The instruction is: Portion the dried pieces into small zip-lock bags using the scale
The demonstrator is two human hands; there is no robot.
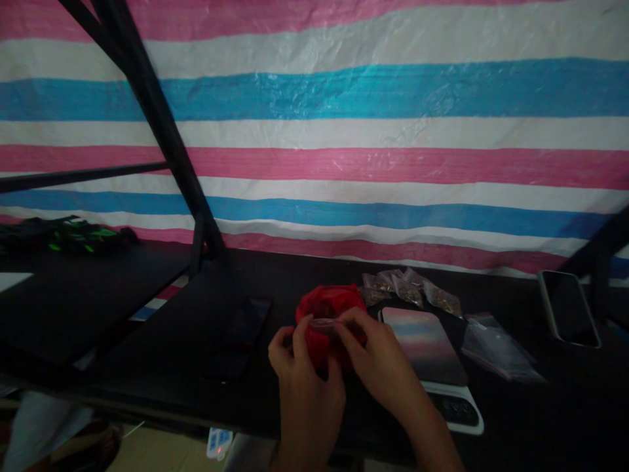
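A small clear plastic bag is held by its top edge between my two hands, above a red bag on the black table. My left hand pinches the plastic bag's left side, and my right hand pinches its right side with thumb and fingers. The red bag's mouth is open, with dark contents inside that I cannot make out. Just right of my right hand lies a kitchen scale with a shiny plate and a white base. What the small bag contains is hidden by my hands.
Several small filled plastic bags lie behind the scale. Flat clear bags are to its right, near a phone. A dark phone lies left of my hands. Black metal posts stand before a striped sheet.
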